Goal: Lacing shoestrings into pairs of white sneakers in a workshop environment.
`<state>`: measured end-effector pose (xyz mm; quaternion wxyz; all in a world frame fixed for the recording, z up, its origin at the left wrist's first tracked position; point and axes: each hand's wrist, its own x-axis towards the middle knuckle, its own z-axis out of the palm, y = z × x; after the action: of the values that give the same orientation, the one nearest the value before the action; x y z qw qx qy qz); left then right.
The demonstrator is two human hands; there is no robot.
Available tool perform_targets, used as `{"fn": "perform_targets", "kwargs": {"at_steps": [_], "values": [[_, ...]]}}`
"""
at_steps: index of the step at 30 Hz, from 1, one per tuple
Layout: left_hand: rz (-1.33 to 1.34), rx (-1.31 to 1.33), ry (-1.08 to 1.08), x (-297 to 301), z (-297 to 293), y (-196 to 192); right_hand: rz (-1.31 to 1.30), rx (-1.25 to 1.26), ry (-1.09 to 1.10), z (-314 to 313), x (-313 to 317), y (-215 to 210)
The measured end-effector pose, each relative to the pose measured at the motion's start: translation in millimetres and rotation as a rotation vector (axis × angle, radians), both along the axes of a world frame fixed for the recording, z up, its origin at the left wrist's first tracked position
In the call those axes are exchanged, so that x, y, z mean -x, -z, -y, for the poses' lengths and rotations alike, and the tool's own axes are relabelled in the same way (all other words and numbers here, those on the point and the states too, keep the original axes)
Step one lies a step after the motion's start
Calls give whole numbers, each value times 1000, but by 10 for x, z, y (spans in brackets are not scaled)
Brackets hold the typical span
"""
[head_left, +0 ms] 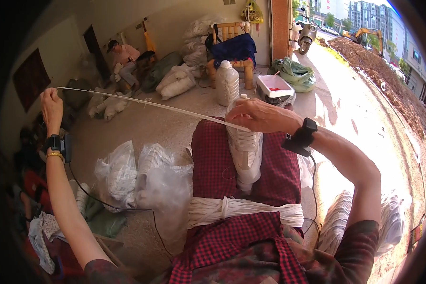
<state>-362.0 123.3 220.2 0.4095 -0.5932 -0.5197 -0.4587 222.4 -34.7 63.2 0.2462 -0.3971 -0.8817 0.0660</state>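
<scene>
A white sneaker [247,158] rests on my lap, over a red-and-black checked apron [212,156], with its toe toward me. From its upper eyelets a flat white shoelace [142,102] runs taut up to the far left. My left hand [51,106], raised at the end of a stretched arm, is closed in a pinch on the lace's end. Curled over the top of the sneaker, my right hand [258,115] grips it near the tongue; its fingertips are partly hidden. Across my thighs lies a thick bundle of white laces [241,210].
Plastic-wrapped shoes [116,175] stand on the floor at left, and more wrapped shoes [338,217] at right. Ahead are a large plastic bottle [227,83], a white tray [275,86], a bamboo chair [244,66] and filled sacks [176,81]. Another person [125,59] sits far left. Cables hang from both wrists.
</scene>
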Motion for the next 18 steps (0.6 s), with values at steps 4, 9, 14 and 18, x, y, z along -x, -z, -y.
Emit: {"fn": "perform_targets", "kwargs": {"at_steps": [4,9,14,18], "values": [[-64,-110,30,106,244,-504,68,245,-79,-52,172,-348],[206,167,360,-712,468,-440,-358,386,-143,417,256,-824],[12,475,854,-2199,741,310,-1022,181,-569,876,-431,-1333],[-213,698,1185,-3358,1014,1099,-1200,99,-451,1265,-1321,-1379]]}}
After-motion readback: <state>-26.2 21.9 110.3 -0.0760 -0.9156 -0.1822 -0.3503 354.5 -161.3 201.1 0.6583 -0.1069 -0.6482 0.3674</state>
